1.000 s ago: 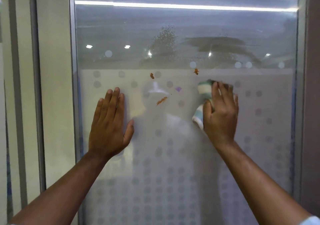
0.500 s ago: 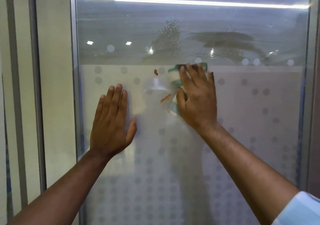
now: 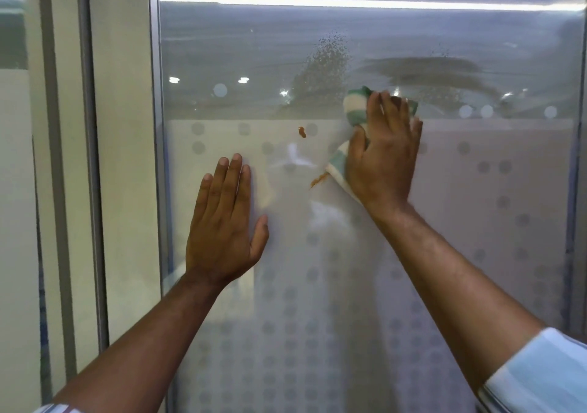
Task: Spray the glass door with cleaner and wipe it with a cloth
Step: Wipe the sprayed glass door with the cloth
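The glass door (image 3: pixel 476 222) fills the view, clear at the top and frosted with grey dots below. My right hand (image 3: pixel 382 155) presses a green and white striped cloth (image 3: pixel 354 103) flat against the glass at the edge of the frosted band. Two brown stains remain: a small one (image 3: pixel 302 132) left of the cloth and a smear (image 3: pixel 318 179) at the cloth's lower corner. Spray droplets (image 3: pixel 330 53) and a wet wiped streak (image 3: pixel 422 69) sit on the clear glass above. My left hand (image 3: pixel 222 225) lies flat on the glass, fingers together, holding nothing.
A metal door frame (image 3: pixel 154 158) runs down the left of the pane, with a cream wall panel (image 3: pixel 124 158) and another glazed strip (image 3: pixel 16 190) beyond it. The right frame edge (image 3: pixel 576 190) stands at the far right. No spray bottle is in view.
My right hand swept the cloth left across the stains, then up and back right. The upper right brown spot and purple fleck are gone. The left hand stays flat on the glass.
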{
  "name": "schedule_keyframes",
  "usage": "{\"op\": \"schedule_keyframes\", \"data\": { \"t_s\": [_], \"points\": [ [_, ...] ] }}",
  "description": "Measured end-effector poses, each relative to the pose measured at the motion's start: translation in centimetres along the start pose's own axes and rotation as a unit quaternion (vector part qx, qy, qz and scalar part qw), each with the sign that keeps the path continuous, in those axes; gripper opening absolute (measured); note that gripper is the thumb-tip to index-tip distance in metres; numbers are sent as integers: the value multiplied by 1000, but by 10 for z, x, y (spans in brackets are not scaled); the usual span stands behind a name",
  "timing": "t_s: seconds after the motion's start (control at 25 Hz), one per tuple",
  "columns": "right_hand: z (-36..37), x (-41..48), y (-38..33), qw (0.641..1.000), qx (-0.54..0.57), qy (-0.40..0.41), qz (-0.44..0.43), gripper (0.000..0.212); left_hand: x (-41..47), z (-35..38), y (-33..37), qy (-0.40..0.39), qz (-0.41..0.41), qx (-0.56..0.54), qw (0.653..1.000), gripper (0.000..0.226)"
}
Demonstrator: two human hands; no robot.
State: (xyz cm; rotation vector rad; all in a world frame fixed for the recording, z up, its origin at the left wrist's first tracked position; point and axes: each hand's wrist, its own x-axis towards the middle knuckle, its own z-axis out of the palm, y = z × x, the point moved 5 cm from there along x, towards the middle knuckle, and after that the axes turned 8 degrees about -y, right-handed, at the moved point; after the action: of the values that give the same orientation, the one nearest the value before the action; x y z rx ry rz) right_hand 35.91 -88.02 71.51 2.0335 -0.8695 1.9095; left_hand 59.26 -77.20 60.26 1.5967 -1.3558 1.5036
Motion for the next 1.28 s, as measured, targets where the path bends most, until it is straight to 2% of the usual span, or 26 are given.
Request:
{"op": "schedule_keyframes", "data": {
  "t_s": [0.16,0.32,0.48,0.56,0.68,0.8,0.88,1.08,1.2,1.28],
  "points": [
    [23,-37,-36,997,-41,-30,-63,71,0,0,-1,0,2,-4,1000,84],
    [35,-104,-21,989,-67,-71,-113,75,-1,-2,-1,-3,1,-8,1000,84],
    [17,-105,19,997,-65,-2,-51,68,-2,-3,0,-8,-4,-14,1000,84],
    [11,-71,18,999,-33,29,-7,65,-1,-3,1,-11,-7,-12,1000,85],
    [13,-22,-7,999,-18,37,6,64,-1,-2,0,-9,-10,-8,1000,85],
    [23,-1,-36,999,-41,13,-23,63,0,0,0,-4,-7,-2,1000,85],
    [31,-4,-56,995,-67,-11,-74,63,-1,0,-1,0,-3,-1,1000,83],
    [46,-73,-65,969,-108,-93,-203,62,0,-10,-4,-16,21,-47,999,85],
    [38,-123,-36,967,-108,-108,-202,67,5,-24,-25,-28,54,-17,998,83],
    [25,-123,-15,977,-107,-91,-159,66,8,-32,-49,-23,33,27,999,81]
  ]
}}
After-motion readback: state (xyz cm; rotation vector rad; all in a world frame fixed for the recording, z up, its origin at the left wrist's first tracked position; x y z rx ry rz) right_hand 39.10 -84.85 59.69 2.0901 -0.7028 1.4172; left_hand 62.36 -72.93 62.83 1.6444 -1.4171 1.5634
